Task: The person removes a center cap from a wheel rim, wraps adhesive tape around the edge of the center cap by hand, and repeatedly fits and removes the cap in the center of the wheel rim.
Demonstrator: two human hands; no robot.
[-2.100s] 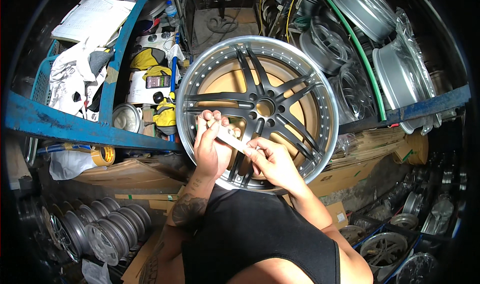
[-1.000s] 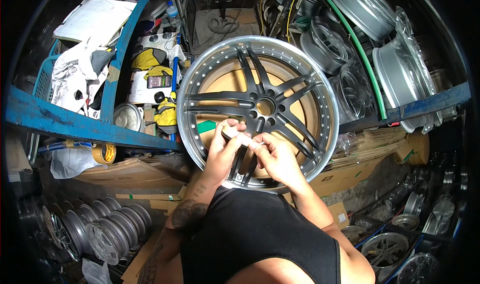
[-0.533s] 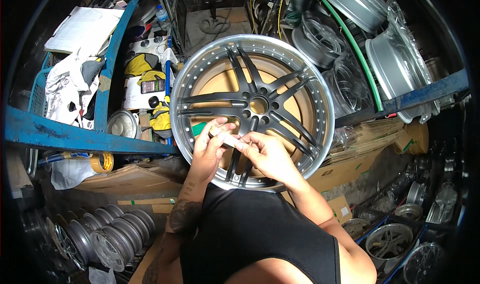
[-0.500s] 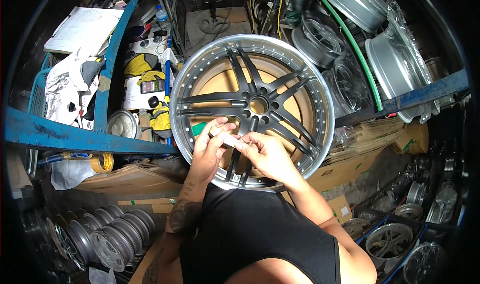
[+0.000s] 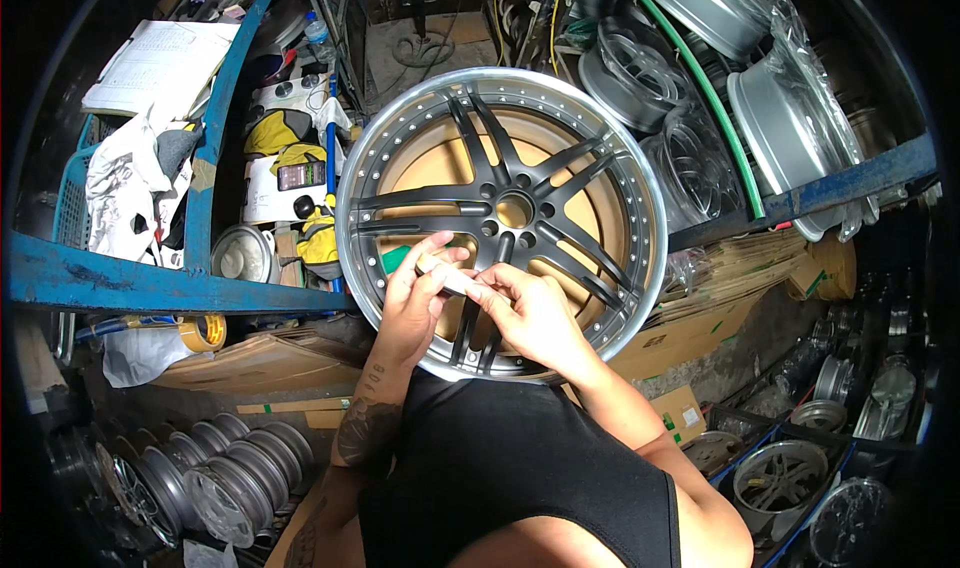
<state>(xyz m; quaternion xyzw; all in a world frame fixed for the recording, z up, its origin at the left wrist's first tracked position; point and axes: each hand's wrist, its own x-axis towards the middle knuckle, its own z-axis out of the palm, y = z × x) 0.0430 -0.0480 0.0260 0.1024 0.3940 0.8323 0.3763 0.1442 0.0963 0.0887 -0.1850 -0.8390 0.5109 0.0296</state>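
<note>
A large wheel [image 5: 570, 158] with matte black double spokes, a polished lip and a gold inner area lies face up before me. Over its lower spokes, my left hand [image 5: 420, 303] is curled around a short pale strip [image 5: 447, 275], with thumb and fingertips on it. My right hand [image 5: 525, 318] pinches the strip's right end between thumb and fingers. I cannot tell what the strip is; fingers cover part of it. A green patch [image 5: 396, 260] shows through the spokes just left of my left fingertips.
A blue rack [image 5: 120, 285] holds papers [image 5: 155, 58], cloths, yellow-black gloves and a phone on my left. Silver wheels [image 5: 750, 128], some bagged, crowd the right rack. Flattened cardboard [image 5: 705, 308] lies below. More wheels [image 5: 230, 498] are stacked at lower left and lower right.
Both hands stay at the lower spokes, shifting their fingers along the pale strip, which shows less length now. The green patch has come into sight. The whole view has shifted slightly.
</note>
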